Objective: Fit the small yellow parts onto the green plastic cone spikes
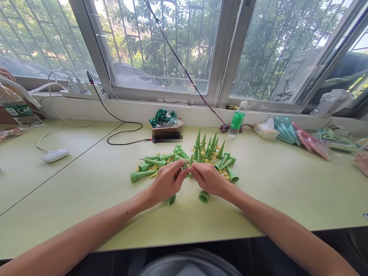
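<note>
My left hand (169, 177) and my right hand (209, 177) meet above the middle of the table, fingers pinched. Between the fingertips is a green plastic watering spike (185, 165), partly hidden by them. Just beyond my hands, several green watering spikes (197, 142) stand upright, points up, with small yellow valves (211, 150) among them. More spikes lie on their sides to the left, such as one spike (142, 175), and to the right, such as another spike (231, 174). Close to my wrists lie a green ribbed cap (204, 197) and a green spike end (171, 199).
A small cardboard box (168, 123) with green plastic stands behind the pile. A water bottle (237, 119), tissue pack (266, 129) and bagged pink and blue items line the windowsill. A white mouse (55, 155) lies left. Another person's hand (362, 161) shows at the right edge.
</note>
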`<control>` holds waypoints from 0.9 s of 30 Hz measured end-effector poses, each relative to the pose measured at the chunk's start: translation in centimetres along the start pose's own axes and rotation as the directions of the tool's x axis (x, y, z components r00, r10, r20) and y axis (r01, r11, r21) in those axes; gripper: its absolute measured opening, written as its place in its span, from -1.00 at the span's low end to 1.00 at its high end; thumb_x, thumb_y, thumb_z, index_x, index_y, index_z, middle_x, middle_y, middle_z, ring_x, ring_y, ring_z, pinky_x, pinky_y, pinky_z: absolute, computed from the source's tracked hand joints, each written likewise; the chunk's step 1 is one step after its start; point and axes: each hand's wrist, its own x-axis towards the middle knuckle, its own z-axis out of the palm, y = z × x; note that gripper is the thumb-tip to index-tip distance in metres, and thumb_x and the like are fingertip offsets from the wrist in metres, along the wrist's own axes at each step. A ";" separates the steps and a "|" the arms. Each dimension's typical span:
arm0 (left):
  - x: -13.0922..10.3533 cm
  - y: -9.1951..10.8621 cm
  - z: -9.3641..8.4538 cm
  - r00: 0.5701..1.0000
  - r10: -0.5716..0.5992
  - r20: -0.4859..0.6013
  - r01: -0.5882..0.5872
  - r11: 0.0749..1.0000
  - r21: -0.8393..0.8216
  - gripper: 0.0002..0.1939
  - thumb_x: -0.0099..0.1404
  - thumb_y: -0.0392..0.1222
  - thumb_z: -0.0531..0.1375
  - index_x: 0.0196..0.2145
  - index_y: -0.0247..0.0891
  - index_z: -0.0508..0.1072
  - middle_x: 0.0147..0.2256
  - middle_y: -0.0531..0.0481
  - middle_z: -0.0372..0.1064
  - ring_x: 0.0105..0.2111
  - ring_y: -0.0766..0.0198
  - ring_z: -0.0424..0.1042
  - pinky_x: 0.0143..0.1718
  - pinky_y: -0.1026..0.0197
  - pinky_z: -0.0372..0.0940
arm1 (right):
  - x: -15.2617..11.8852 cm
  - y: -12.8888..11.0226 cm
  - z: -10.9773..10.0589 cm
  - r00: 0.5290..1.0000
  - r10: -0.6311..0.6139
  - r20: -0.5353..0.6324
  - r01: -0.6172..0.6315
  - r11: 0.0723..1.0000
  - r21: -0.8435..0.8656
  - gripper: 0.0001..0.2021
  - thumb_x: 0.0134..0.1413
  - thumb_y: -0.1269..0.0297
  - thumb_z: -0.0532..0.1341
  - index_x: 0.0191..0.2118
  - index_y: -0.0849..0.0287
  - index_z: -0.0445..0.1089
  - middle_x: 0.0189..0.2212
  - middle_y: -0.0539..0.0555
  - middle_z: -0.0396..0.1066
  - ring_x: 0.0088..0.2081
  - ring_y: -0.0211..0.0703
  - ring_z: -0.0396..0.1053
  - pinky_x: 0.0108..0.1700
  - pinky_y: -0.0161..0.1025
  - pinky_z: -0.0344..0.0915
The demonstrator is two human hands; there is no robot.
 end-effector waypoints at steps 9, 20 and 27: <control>0.3 0.2 0.1 0.975 -0.223 -0.007 0.220 0.964 -0.152 -0.90 0.40 -0.16 0.11 -0.25 -0.23 0.33 -0.52 0.12 0.27 -0.59 0.45 0.21 -0.56 0.40 0.17 | 0.0 -0.3 -0.1 0.999 0.011 -0.047 -0.009 0.999 0.049 -0.84 0.38 0.27 0.05 -0.11 0.17 0.33 -0.37 0.05 0.42 -0.40 -0.23 0.34 -0.32 -0.31 0.23; 1.6 1.0 -0.6 0.831 -0.540 0.131 0.518 0.665 -0.538 -0.73 0.37 0.06 0.14 -0.26 -0.21 0.26 -0.62 0.24 0.10 -0.82 0.52 0.08 -0.84 0.43 -0.01 | 0.1 -0.1 -0.1 0.996 -0.015 -0.085 0.022 0.997 0.076 -0.82 0.35 0.34 0.09 0.02 0.15 0.30 -0.20 0.12 0.48 -0.25 -0.17 0.47 -0.17 -0.24 0.36; 1.6 0.7 -0.8 0.791 -0.569 0.225 0.576 0.566 -0.590 -0.72 0.36 0.06 0.15 -0.26 -0.22 0.28 -0.69 0.25 0.10 -0.84 0.50 0.06 -0.86 0.43 -0.01 | 0.1 0.0 -0.3 0.996 -0.050 -0.078 0.053 0.998 0.045 -0.82 0.37 0.27 0.07 -0.01 0.15 0.31 -0.25 0.11 0.49 -0.30 -0.18 0.46 -0.23 -0.26 0.36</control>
